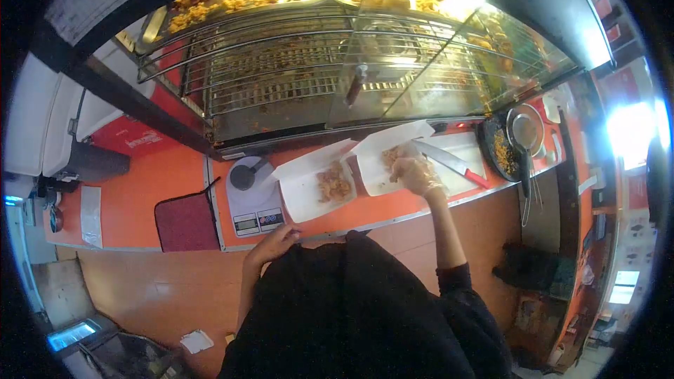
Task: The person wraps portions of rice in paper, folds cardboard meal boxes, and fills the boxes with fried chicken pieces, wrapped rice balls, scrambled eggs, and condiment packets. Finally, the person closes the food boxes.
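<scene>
Two open white boxes stand side by side on the orange counter. Pieces of food (333, 182) lie in the left box (298, 198). Over the right box (368, 175) is my right hand (419, 177), in a clear glove, its fingers bent down at the food (390, 159) there; what they hold, if anything, is hidden. My left hand (279, 242) is bare and rests by the counter's front edge, below the left box, with its fingers curled. A knife with a red handle (477, 179) lies on a white board (460, 156) right of my right hand.
A scale (247, 203) with a dark cup (243, 177) stands left of the boxes, beside a dark red cloth (186, 221). Behind rises a glass-fronted display case with wire racks (274, 63). A black pan (497, 147) and a strainer (525, 130) are at the right.
</scene>
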{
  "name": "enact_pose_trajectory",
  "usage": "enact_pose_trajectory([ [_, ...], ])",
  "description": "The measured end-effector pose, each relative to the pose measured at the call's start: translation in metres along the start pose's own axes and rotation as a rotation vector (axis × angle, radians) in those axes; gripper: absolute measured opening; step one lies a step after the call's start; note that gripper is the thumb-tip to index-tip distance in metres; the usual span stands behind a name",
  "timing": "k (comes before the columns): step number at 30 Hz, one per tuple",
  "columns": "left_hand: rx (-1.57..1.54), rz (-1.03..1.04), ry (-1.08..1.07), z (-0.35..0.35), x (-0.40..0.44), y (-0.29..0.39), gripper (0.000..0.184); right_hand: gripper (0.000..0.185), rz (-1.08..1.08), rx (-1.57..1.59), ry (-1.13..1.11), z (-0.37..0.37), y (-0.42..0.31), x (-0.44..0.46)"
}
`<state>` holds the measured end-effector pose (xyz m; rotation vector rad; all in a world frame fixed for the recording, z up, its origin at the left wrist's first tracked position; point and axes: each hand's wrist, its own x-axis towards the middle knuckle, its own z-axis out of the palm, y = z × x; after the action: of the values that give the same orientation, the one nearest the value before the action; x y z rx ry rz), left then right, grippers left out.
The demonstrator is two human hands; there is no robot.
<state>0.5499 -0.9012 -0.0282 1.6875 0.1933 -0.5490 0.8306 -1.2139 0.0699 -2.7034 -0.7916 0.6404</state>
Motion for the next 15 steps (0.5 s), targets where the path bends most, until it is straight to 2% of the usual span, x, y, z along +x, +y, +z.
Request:
enact_pose_trajectory([
  [1, 0.059, -0.031, 0.009, 0.001, 0.000, 0.000, 0.035, 0.020, -0.009, -0.063, 0.056, 0.017, 0.016, 0.003],
  [2, 0.063, -0.035, 0.004, 0.004, -0.001, 0.002, 0.035, 0.020, -0.006, -0.056, 0.055, 0.032, 0.030, 0.005],
  [4, 0.002, 0.001, -0.010, 0.007, -0.004, 0.010, 0.034, 0.033, -0.037, -0.250, 0.166, 0.044, 0.039, 0.007],
  [7, -0.024, -0.039, -0.022, 0.009, -0.006, 0.020, 0.034, 0.036, -0.096, -0.357, 0.065, 0.021, 0.035, -0.004],
  [11, 0.015, 0.012, -0.018, 0.011, -0.005, 0.003, 0.033, 0.029, -0.036, -0.246, 0.020, 0.005, 0.045, -0.006],
  [14, -0.039, -0.037, -0.004, 0.007, -0.012, 0.020, 0.032, 0.027, -0.004, -0.366, 0.023, -0.003, 0.048, -0.007],
  [15, 0.016, -0.011, 0.003, 0.006, -0.012, 0.022, 0.032, 0.025, -0.057, -0.297, 0.149, -0.006, 0.045, -0.007],
])
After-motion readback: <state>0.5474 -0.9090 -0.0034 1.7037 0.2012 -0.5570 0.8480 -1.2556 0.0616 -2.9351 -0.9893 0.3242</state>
